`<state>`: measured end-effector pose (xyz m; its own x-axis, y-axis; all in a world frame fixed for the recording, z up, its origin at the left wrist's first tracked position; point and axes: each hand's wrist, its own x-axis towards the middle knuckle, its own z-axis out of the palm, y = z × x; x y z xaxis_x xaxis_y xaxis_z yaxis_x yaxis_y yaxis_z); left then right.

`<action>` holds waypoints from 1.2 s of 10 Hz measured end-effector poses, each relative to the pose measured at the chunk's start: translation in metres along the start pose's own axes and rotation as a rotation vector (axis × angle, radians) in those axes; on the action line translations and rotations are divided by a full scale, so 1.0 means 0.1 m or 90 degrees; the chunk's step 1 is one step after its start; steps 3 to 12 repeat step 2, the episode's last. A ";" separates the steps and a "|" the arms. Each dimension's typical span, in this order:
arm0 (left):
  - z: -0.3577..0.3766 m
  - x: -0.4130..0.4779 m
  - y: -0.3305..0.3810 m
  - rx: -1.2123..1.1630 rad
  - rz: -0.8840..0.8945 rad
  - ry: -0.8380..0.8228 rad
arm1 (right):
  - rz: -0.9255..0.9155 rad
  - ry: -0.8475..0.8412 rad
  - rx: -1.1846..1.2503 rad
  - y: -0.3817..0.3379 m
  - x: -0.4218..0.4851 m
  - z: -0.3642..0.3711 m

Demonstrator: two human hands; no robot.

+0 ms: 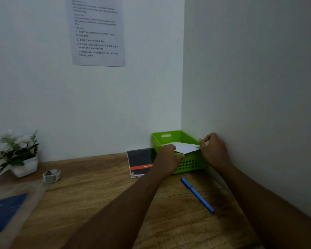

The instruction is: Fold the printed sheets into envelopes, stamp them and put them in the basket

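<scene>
Nearest on the wooden bench [101, 178], two bare forearms are stretched forward towards the far right corner. Between them a blue pen [197, 194] lies slantwise on the wood, well short of the hands. At the near left edge a blue card in a clear sleeve [6, 211] is seen, blurred.

Further in, the left hand [167, 159] is curled over the near left end of a white envelope [186, 147], with the thumb tucked beneath at the front rim of the green basket [188, 166]. The right hand [215, 150] is closed narrowly on the envelope's right end, which is pinched between thumb and fingers, while the forefinger is arched above it. The envelope is thus held by both hands, spanning the space between them. It is kept nearly level across the open top of the basket, at about rim height; whether it touches the rim cannot be told.

The basket is set in the corner, against the right wall. Just beside its left wall lies a black notebook with a red band [141, 161]. Far to the left stand a small white object [51, 176] of unclear kind and a white-potted plant [16, 151]. A printed instruction sheet [97, 31] is fixed to the back wall.
</scene>
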<state>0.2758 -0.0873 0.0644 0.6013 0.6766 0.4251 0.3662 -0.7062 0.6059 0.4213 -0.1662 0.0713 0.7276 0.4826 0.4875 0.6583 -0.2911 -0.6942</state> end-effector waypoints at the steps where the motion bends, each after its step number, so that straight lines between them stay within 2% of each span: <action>1: -0.13 -0.10 -0.11 0.002 0.016 0.043 | -0.036 0.049 -0.041 -0.09 -0.11 -0.01; 2: -0.25 -0.22 -0.24 0.026 0.045 0.071 | -0.093 0.068 -0.070 -0.17 -0.25 0.01; 12: -0.25 -0.22 -0.24 0.026 0.045 0.071 | -0.093 0.068 -0.070 -0.17 -0.25 0.01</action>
